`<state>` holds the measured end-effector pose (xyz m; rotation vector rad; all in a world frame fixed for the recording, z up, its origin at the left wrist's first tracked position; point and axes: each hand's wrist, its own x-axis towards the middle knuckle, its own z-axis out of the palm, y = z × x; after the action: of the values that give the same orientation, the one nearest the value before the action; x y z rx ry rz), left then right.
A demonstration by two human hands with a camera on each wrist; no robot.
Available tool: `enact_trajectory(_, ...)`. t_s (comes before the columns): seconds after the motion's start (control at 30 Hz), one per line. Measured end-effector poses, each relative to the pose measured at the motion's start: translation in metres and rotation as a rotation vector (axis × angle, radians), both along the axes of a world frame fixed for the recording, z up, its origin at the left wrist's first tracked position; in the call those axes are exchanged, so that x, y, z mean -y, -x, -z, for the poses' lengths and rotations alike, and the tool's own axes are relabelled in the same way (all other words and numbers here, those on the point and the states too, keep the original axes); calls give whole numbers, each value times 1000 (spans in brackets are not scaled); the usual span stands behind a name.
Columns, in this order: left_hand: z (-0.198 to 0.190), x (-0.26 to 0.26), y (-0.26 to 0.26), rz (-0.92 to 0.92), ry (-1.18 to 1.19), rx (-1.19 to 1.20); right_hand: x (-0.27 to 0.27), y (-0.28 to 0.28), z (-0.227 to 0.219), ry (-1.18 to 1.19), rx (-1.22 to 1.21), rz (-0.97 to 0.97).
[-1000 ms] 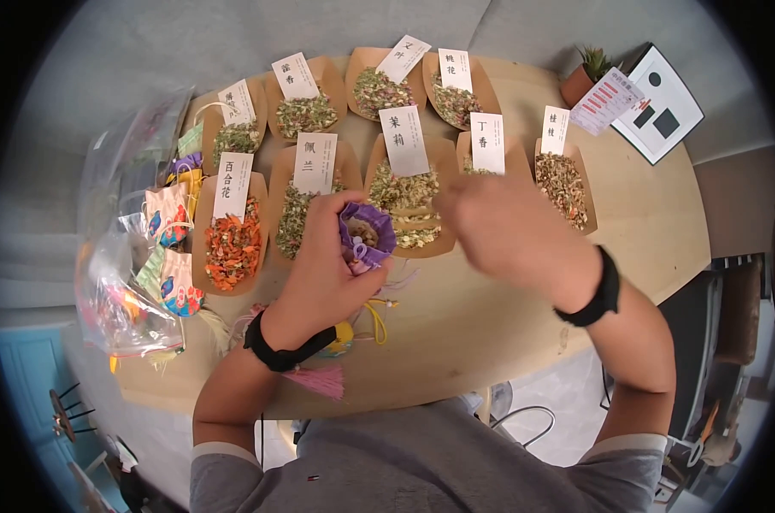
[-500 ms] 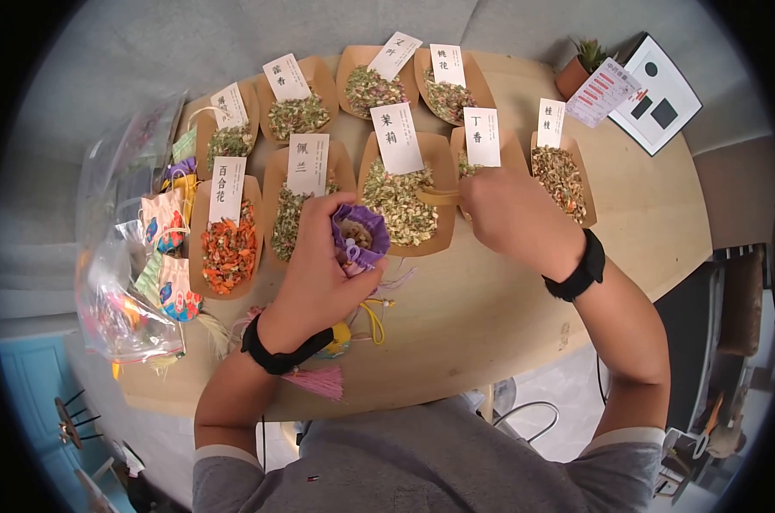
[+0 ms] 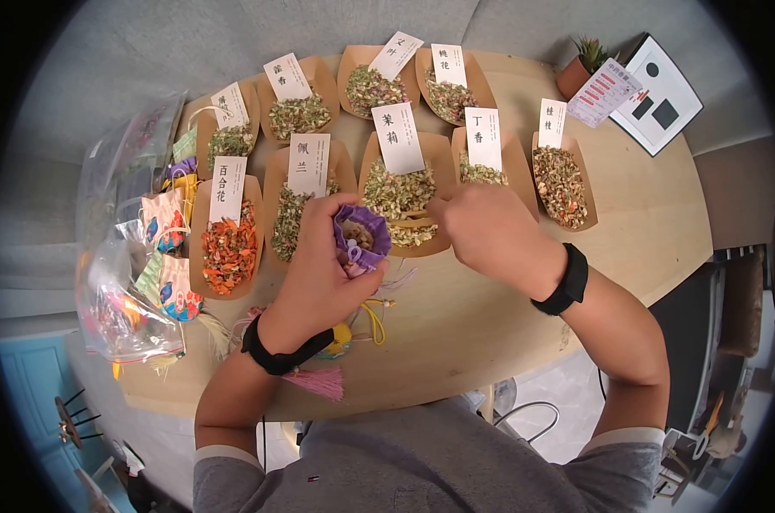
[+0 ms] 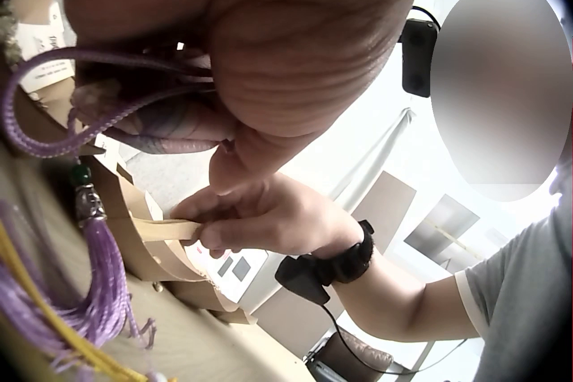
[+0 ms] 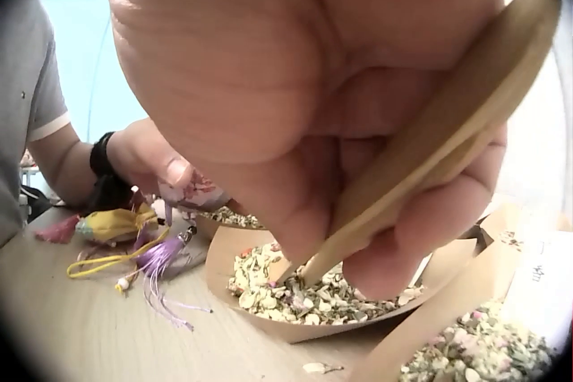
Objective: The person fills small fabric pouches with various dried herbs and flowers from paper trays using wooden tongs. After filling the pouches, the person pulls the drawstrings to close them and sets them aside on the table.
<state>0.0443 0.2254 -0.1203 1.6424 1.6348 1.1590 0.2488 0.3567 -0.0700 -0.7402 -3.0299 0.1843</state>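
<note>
My left hand [image 3: 306, 269] grips a small purple drawstring pouch [image 3: 375, 258] by its sides. Its mouth faces up, and brownish dried bits show inside. A purple tassel [image 4: 106, 279] and a looped purple cord [image 4: 40, 145] hang from it in the left wrist view. My right hand [image 3: 498, 231] holds wooden tongs [image 5: 434, 131] between thumb and fingers. Their tips are down among the pale dried flowers [image 5: 304, 301] in the middle front paper tray [image 3: 444, 167]. The labelled card [image 3: 397, 137] leans at that tray's back.
More paper trays of dried herbs, each with a card, stand around it, including orange petals [image 3: 229, 252] at left and brown chips [image 3: 560, 184] at right. Embroidered pouches [image 3: 178, 282] and a plastic bag [image 3: 105, 308] lie at far left. A potted plant [image 3: 588, 58] stands back right.
My right hand first drew back to the right with the tongs, then came back left, lowering their tips into the pale flowers. My left hand and the pouch have hardly moved.
</note>
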Motion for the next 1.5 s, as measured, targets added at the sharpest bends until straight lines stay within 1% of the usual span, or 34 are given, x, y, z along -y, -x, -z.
enact_trajectory(0.13,4,0,2,8,35,25,-3,-2,-2,-17,-17,-16)
enact_trajectory(0.23,4,-1,2,18,34,31,-8,-8,-1,15,-74,-5)
enact_trajectory(0.3,3,-1,1,22,22,27,-11,-10,-10,11,35,42)
enact_trajectory(0.4,2,-1,1,15,-11,-2,-18,-14,-19,-7,86,80)
enact_trajectory(0.43,4,-1,2,27,-4,14,-18,-15,-26,-8,87,74)
enact_trajectory(0.5,5,0,4,31,4,31,-18,-14,-46,11,-56,42)
enact_trajectory(0.57,4,-1,3,38,-33,8,-12,-8,-71,39,-72,56)
enact_trajectory(0.63,4,-1,3,32,-47,-6,-7,-2,-87,66,-90,77)
enact_trajectory(0.7,4,-2,3,36,-61,-20,-2,4,-93,42,-121,-58)
enact_trajectory(0.73,6,-2,2,31,-55,-4,1,8,-92,42,-123,-53)
enact_trajectory(0.8,6,-2,1,33,-49,13,8,18,-87,16,-109,-191)
enact_trajectory(0.87,7,-1,0,45,26,172,11,17,-82,39,-131,-193)
enact_trajectory(0.9,6,-1,0,40,25,175,9,14,-83,33,-153,-161)
enact_trajectory(0.93,3,-1,1,42,0,118,7,11,-85,27,-174,-132)
enact_trajectory(0.97,2,0,3,44,-24,58,3,10,-95,-21,-97,-99)
enact_trajectory(1.0,3,0,4,38,-24,58,0,8,-94,-21,-97,-104)
enact_trajectory(1.07,5,-1,3,23,-69,6,-4,4,-89,46,67,76)
enact_trajectory(1.1,4,-2,3,26,-71,7,-6,0,-76,23,129,51)
enact_trajectory(1.13,4,-2,3,26,-66,6,-4,-3,-61,22,131,55)
enact_trajectory(1.2,3,-2,2,25,-57,7,4,-9,-32,86,21,-65)
enact_trajectory(1.27,3,-2,1,16,-83,-24,12,-7,-14,49,5,-60)
enact_trajectory(1.33,2,0,1,18,-47,-9,14,-9,-4,12,-11,-51)
enact_trajectory(1.4,4,0,1,19,-14,8,10,-11,0,-122,-62,-29)
enact_trajectory(1.43,7,0,1,23,12,48,8,-13,-1,-121,-62,-26)
enact_trajectory(1.5,7,0,1,28,41,89,3,-17,-1,-60,-18,101)
